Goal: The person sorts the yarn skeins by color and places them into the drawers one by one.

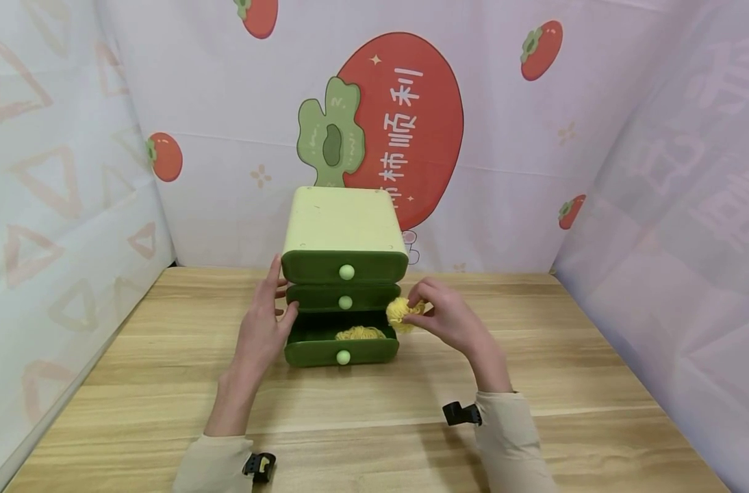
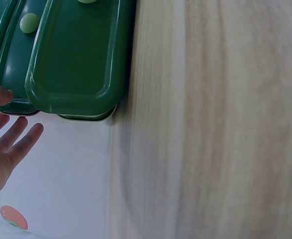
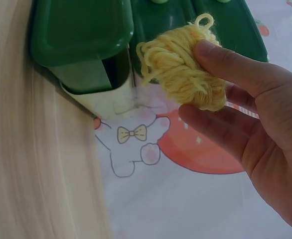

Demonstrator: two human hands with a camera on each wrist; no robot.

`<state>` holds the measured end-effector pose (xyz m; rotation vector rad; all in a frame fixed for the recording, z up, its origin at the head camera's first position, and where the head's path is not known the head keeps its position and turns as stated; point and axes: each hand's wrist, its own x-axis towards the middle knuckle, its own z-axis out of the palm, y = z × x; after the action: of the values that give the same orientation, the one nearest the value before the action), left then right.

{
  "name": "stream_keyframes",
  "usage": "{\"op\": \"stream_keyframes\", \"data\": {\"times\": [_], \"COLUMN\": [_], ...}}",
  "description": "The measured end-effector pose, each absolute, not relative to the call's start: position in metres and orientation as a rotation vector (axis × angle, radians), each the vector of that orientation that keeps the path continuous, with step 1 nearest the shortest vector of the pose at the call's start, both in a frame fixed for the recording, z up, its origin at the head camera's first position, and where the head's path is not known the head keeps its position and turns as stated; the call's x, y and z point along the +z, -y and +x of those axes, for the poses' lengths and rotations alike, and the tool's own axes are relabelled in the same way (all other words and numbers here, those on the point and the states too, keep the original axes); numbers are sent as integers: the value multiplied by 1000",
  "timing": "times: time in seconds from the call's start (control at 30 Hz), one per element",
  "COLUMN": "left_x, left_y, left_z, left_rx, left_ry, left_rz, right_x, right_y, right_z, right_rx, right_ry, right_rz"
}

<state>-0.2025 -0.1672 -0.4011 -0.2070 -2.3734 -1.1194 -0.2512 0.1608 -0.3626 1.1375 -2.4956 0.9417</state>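
A small green drawer cabinet [image 1: 344,219] with a pale top and three drawers stands on the table. Its bottom drawer [image 1: 368,353] is pulled out, and yellow yarn [image 1: 360,333] lies inside. My right hand [image 1: 448,318] pinches a yellow ball of yarn [image 3: 183,67] between thumb and fingers, just right of the middle drawer [image 1: 315,299]. At the cabinet's left side is my left hand [image 1: 265,322], fingers spread along the side and thumb by the middle drawer's edge. In the left wrist view those fingers [image 2: 17,139] are extended beside the green drawer fronts.
The cabinet stands on a wood-grain table [image 1: 565,383]. Behind it hangs a white cloth backdrop [image 1: 226,198] printed with red fruit, and cloth walls close off both sides. Black wrist straps [image 1: 260,467] show at both sleeves.
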Motion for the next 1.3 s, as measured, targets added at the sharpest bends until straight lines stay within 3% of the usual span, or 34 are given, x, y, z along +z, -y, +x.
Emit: {"op": "stream_keyframes", "data": {"times": [1.3], "left_x": [-400], "left_y": [167], "left_z": [-204], "left_rx": [-1132], "left_ry": [2386], "left_rz": [-197], "right_x": [-384], "right_y": [-124], "right_z": [-248], "right_rx": [555], "right_ry": [2828], "right_rz": [1136]}}
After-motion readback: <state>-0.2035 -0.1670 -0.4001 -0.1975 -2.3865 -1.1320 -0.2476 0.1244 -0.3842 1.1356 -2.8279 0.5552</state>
